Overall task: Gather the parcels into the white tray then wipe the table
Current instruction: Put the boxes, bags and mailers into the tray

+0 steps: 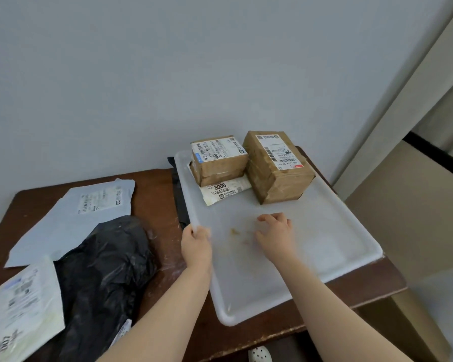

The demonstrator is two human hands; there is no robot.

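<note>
- While the fingers of the left hand (pixel 195 244) grip its left rim, the white rectangular plastic tray (pixel 324 231) lies on the right half of the dark brown wooden surface (pixel 157 194), long axis running from the near edge toward the wall.
- Right corner of the tray reaches the surface's right edge.
- Right hand (pixel 275 231) rests on the tray floor, fingers loosely bent, holding nothing.
- Large brown cardboard box (pixel 277 168), smaller brown cardboard box (pixel 220 160) and white flat mailer (pixel 225 192) occupy the tray's far end; open floor lies nearer.
- Grey flat mailer (pixel 71 220), black plastic bag parcel (pixel 107 262) and white labelled envelope (pixel 21 309) lie left of the tray.

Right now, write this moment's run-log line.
left hand: grips white tray; right hand: empty, above tray; tray: large box, small boxes, pouch; table: black bag, two mailers
</note>
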